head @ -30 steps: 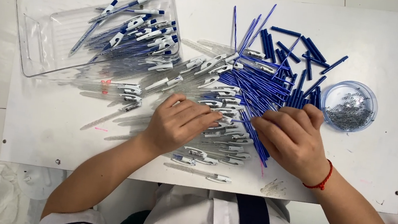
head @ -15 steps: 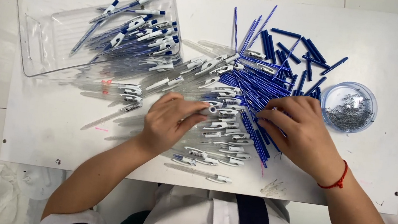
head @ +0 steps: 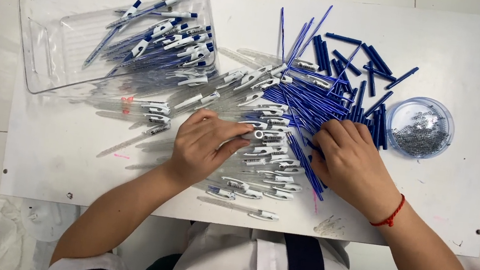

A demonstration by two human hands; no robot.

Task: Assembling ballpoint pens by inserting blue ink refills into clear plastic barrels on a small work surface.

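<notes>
- Pinching a clear pen barrel point(head: 261, 135), left hand point(head: 204, 149) could drop it beside the refill heap point(head: 308, 100).
- Right hand point(head: 355, 167), fingers curled over refills, may scatter them.

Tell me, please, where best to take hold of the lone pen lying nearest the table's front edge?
Probably mid-barrel, from above: the pen lies flat and crosswise, apart from the pile, with bare table on both long sides for fingertips.
</notes>
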